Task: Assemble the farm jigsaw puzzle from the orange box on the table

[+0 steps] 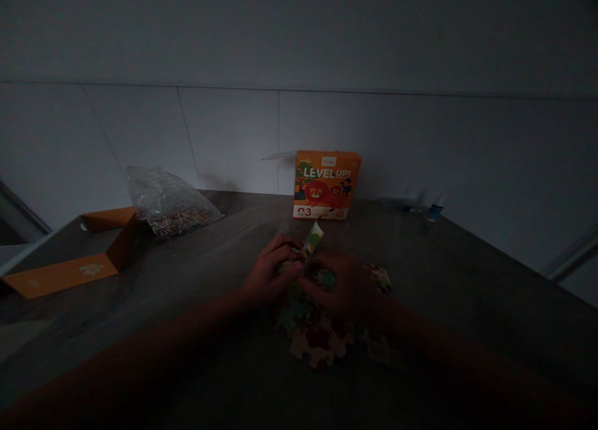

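Observation:
In dim light my left hand (pixel 273 273) and my right hand (pixel 343 279) meet over the table, fingers closed. Between them a green and yellow puzzle piece (pixel 313 240) sticks up at a tilt, its lower end hidden by the fingers. Both hands appear to pinch it. Under and in front of the hands lie several puzzle pieces (pixel 320 344) in pink, red and green; some look joined, though shadow hides the edges. A few more multicoloured pieces (pixel 378 277) rest just right of my right hand.
An orange puzzle box (pixel 324 186) stands upright near the wall. At left lie an open orange box part (pixel 63 279) and a clear plastic bag (pixel 172 205) with small pieces inside. A small blue and white container (pixel 435 212) is at the back right.

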`<state>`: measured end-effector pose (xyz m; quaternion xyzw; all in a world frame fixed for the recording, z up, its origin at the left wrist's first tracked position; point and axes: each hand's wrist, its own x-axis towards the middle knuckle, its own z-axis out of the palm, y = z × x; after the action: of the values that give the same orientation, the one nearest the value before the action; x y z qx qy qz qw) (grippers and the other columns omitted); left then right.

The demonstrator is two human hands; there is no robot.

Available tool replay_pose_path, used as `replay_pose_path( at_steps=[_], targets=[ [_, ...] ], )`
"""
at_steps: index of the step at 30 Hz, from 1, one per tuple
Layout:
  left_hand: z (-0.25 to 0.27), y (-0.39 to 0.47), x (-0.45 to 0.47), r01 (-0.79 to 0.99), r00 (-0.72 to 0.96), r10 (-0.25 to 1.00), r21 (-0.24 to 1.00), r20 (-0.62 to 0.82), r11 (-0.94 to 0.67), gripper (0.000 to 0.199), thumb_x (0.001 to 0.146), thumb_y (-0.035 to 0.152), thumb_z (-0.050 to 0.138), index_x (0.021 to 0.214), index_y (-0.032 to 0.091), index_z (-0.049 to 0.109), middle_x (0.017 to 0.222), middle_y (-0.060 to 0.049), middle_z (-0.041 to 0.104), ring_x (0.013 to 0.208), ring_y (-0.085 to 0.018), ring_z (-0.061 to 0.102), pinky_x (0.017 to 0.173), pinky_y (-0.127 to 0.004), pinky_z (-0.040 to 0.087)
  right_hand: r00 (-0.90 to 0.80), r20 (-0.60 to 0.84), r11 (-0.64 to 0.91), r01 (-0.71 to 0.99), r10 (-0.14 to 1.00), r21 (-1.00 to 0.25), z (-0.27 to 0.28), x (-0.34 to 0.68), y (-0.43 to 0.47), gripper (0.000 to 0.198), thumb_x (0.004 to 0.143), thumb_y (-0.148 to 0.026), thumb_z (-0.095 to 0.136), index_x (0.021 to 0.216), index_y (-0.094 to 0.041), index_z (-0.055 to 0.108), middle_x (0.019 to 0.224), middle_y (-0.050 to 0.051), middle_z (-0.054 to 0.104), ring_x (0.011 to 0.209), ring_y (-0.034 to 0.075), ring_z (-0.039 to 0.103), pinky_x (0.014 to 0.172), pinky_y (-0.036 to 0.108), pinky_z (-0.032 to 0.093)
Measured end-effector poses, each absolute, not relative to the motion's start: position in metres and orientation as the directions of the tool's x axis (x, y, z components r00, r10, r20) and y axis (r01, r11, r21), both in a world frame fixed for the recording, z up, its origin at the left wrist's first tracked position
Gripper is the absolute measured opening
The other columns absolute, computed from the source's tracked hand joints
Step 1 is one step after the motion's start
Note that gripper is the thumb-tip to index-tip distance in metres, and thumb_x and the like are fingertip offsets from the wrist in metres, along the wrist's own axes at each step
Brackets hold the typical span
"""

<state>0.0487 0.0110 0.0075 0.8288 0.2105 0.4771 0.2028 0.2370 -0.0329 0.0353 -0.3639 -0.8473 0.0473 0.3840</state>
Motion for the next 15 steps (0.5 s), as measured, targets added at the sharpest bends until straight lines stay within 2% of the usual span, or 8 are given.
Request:
replay_pose_path(
  at_steps=[3,6,9,11,13,15],
  targets=[
    [0.009,0.009,0.050,0.133,0.478,0.540,0.551,0.692,-0.824,0.022,0.096,0.029,0.045,0.078,0.018,0.054,0.109,-0.010,0.059,0.102,-0.019,0.059,0.089,-0.034,0.049,-0.433,0.629,0.739,0.563,0.646,-0.370,0.031,0.237,-0.031,0.013,0.081,-0.028,0.060,0.090,-0.019,0.064,0.084,0.005,0.070,0.075,0.017,0.064,0.069,0.029,0.048],
    [0.009,0.006,0.051,0.138,0.505,0.531,0.544,0.680,-0.828,0.019,0.093,0.030,0.050,0.079,0.018,0.055,0.114,-0.011,0.059,0.107,-0.020,0.058,0.092,-0.036,0.049,-0.383,0.614,0.698,0.575,0.690,-0.426,0.031,0.236,-0.031,0.018,0.081,-0.037,0.060,0.080,-0.019,0.065,0.076,0.003,0.068,0.068,0.017,0.063,0.063,0.028,0.046],
    [0.004,0.009,0.051,0.203,0.483,0.571,0.549,0.664,-0.811,0.015,0.090,0.030,0.056,0.099,0.020,0.060,0.126,-0.012,0.054,0.119,-0.023,0.053,0.101,-0.041,0.045,-0.306,0.613,0.652,0.586,0.728,-0.482,0.037,0.241,-0.027,0.027,0.087,-0.035,0.051,0.070,-0.017,0.062,0.065,0.002,0.063,0.058,0.014,0.057,0.056,0.025,0.041],
    [-0.002,0.015,0.050,0.298,0.327,0.678,0.609,0.658,-0.735,0.043,0.086,0.032,0.062,0.125,0.020,0.050,0.139,-0.013,0.045,0.131,-0.026,0.044,0.110,-0.046,0.038,-0.216,0.633,0.618,0.585,0.743,-0.525,0.042,0.249,-0.021,0.032,0.088,-0.034,0.048,0.062,-0.017,0.058,0.057,0.001,0.056,0.052,0.012,0.050,0.050,0.024,0.038],
    [-0.007,0.024,0.050,0.334,0.059,0.810,0.753,0.583,-0.567,0.073,0.080,0.036,0.069,0.141,0.019,0.032,0.148,-0.016,0.035,0.138,-0.030,0.035,0.113,-0.051,0.032,-0.099,0.633,0.572,0.552,0.767,-0.607,0.046,0.260,-0.012,0.031,0.087,-0.036,0.050,0.062,-0.017,0.056,0.056,0.000,0.053,0.053,0.013,0.050,0.048,0.024,0.038],
    [-0.009,0.031,0.051,0.187,-0.073,0.901,0.893,0.427,-0.409,0.081,0.078,0.040,0.071,0.142,0.018,0.027,0.147,-0.018,0.038,0.134,-0.032,0.043,0.108,-0.052,0.039,-0.007,0.622,0.543,0.494,0.783,-0.678,0.048,0.271,-0.002,0.030,0.084,-0.037,0.054,0.062,-0.018,0.056,0.056,0.000,0.053,0.057,0.015,0.054,0.051,0.025,0.043]
  ],
)
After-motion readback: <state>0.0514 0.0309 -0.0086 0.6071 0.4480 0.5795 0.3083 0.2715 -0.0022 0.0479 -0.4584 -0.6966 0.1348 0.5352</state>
